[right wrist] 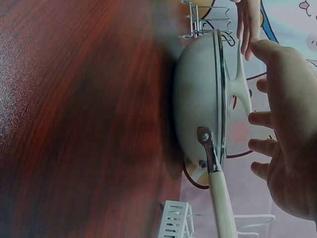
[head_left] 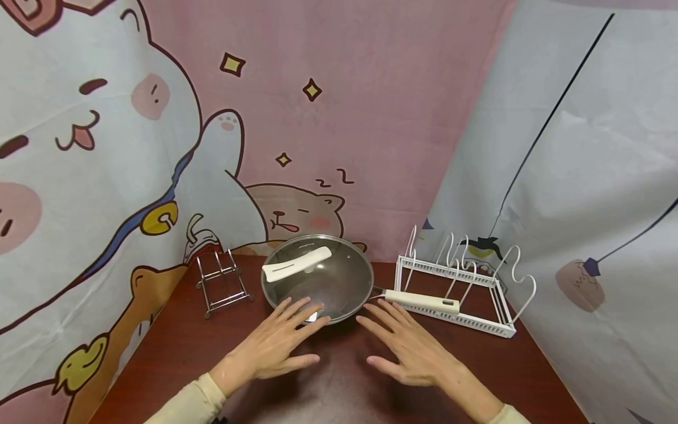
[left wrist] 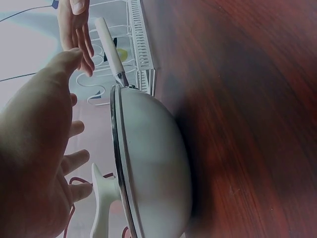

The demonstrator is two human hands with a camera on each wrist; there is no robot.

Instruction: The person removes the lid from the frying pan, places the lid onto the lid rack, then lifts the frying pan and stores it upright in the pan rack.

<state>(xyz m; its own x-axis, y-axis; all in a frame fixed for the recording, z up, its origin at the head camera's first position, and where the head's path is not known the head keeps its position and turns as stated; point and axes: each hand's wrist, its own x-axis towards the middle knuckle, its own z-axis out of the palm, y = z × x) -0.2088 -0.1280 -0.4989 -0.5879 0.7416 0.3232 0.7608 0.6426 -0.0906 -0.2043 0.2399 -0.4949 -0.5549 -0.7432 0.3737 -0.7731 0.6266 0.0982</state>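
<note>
The left grip (head_left: pixel 274 341) and right grip (head_left: pixel 412 348) are spread wide, holding nothing, near the lidded pan (left wrist: pixel 153 163) on the worktop (head_left: pixel 339 397), whose handle (overlapping the white rack (head_left: pixel 487 324) in the head view) could knock that rack if the pan swings.

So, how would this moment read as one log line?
left hand: spread, empty; right hand: spread, empty; pan: on table, lid on; white rack: right of pan

Narrow gap left of pan (left wrist: pixel 154 158), wire rack (head_left: pixel 228 301) beyond, handle (head_left: pixel 422 301) barring right
</note>
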